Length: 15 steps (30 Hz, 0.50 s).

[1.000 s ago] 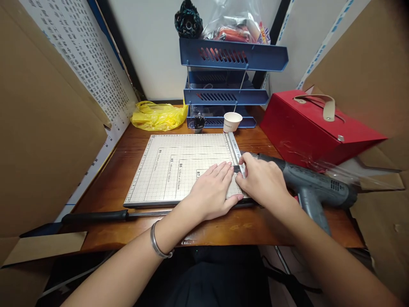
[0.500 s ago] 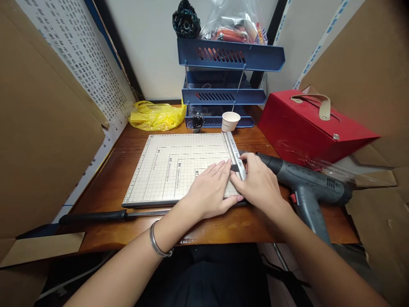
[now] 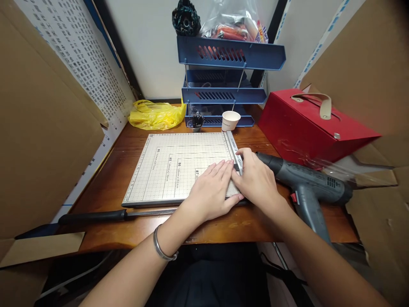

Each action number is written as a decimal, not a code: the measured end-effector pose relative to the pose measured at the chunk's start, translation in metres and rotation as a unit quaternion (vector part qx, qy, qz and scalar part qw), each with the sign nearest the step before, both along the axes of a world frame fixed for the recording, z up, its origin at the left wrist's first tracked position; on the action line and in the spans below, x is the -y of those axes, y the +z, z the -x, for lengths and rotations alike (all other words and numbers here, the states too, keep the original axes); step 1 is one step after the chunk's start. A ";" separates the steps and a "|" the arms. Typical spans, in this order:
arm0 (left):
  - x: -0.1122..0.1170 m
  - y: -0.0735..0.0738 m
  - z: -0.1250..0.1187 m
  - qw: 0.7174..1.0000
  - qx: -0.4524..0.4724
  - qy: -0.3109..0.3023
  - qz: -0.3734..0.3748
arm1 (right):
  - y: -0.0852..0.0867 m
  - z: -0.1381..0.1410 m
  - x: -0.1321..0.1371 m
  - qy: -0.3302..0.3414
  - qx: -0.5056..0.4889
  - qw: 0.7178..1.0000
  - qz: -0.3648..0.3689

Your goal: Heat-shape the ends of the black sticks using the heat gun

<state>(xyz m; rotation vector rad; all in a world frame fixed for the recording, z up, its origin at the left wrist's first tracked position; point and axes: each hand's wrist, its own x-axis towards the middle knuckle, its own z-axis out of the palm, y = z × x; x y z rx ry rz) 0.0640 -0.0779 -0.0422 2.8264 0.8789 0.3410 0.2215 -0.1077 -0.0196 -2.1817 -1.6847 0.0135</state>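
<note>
Under both hands (image 3: 211, 187) lies the paper cutter (image 3: 169, 168), extending leftward beyond them.

My feed puts the flat cream gridded board (image 3: 174, 172) on the brown wooden worktop (image 3: 239, 226), the long black-handled bar (image 3: 108, 215) before it. Behind, I see the round white paper cup (image 3: 230, 122) before the blue three-tier plastic rack (image 3: 246, 94), the crumpled yellow plastic bag (image 3: 156, 116) left. Right: the grey pistol-shaped heat gun (image 3: 315, 178), before the angular red case (image 3: 308, 130).
</note>
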 end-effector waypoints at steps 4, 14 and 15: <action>-0.001 0.000 0.000 1.000 0.010 0.000 0.014 | -0.001 -0.001 -0.003 -0.017 -0.027 0.999 0.008; 0.000 0.002 0.001 1.000 0.014 -0.003 0.022 | 0.000 -0.005 -0.006 -0.014 -0.025 1.000 0.009; 0.000 0.002 0.001 1.000 0.015 -0.002 0.022 | 0.000 -0.006 -0.006 -0.013 -0.028 0.999 0.012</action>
